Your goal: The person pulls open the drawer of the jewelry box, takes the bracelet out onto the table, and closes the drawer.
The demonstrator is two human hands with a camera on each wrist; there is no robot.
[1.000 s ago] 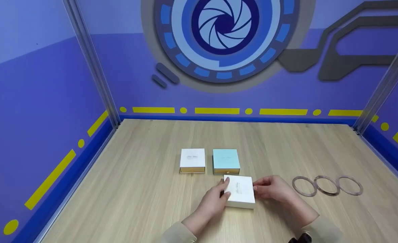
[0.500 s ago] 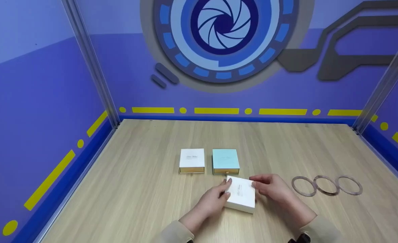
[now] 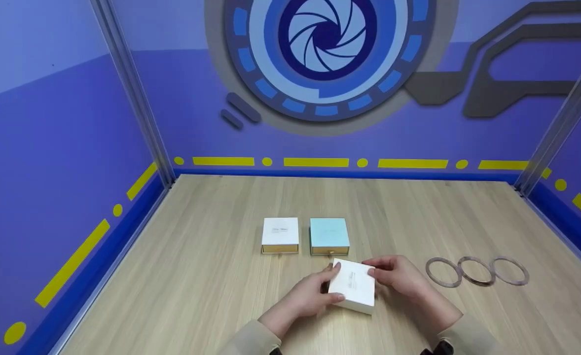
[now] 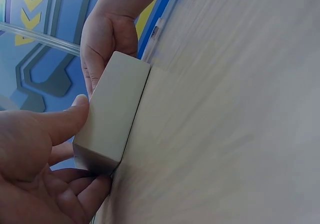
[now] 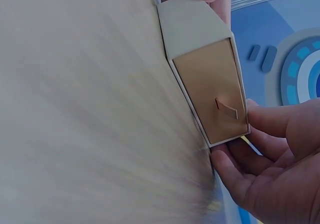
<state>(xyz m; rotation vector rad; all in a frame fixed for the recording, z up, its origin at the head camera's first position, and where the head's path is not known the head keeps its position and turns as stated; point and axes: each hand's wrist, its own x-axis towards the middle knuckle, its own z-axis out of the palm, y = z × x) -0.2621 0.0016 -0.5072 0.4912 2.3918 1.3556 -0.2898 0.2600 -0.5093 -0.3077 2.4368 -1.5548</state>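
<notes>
A small white drawer box with faint lettering is between my hands, turned slightly on the table. My left hand grips its left side, thumb over the top and fingers curled by the side. My right hand holds the far right corner, its thumb at the top edge and its fingers behind. In the right wrist view the tan drawer front sits flush inside the white sleeve, with a short ribbon pull tab sticking out. The left wrist view shows a plain white side of the box.
Behind stand another white drawer box and a mint-green one, both with gold-toned fronts. To the right, three bangles lie in a row: a left one, a middle one and a right one. Blue-purple panels border the table.
The box has turned clockwise and shifted a little right and toward me. My right thumb has moved from its right side up onto the top corner; my left hand moved along with it.
</notes>
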